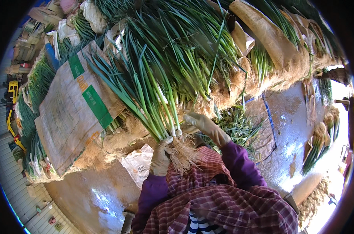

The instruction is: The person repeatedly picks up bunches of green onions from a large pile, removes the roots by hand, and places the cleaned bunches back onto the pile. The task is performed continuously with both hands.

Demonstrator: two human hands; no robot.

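My left hand (160, 156), in a pale glove, is closed around the white lower stems of a bunch of green onions (153, 96). Their stringy roots (182, 155) hang towards my lap, and the long leaves fan out over the heap. My right hand (201, 125), gloved too, is at the right side of the bunch by the root ends; its fingertips are partly hidden, so its hold cannot be told. Beyond lies a large heap of green onions (191, 52) with roots facing me. A printed paper sack (74, 108) covers the onions on the left.
Loose leaf trimmings (241, 128) lie on the floor to the right, near a brown sheet with a blue edge (270, 117). A crumpled white bag (138, 163) is on the wet floor at left. Wrapped onion bundles (316, 143) lie at far right.
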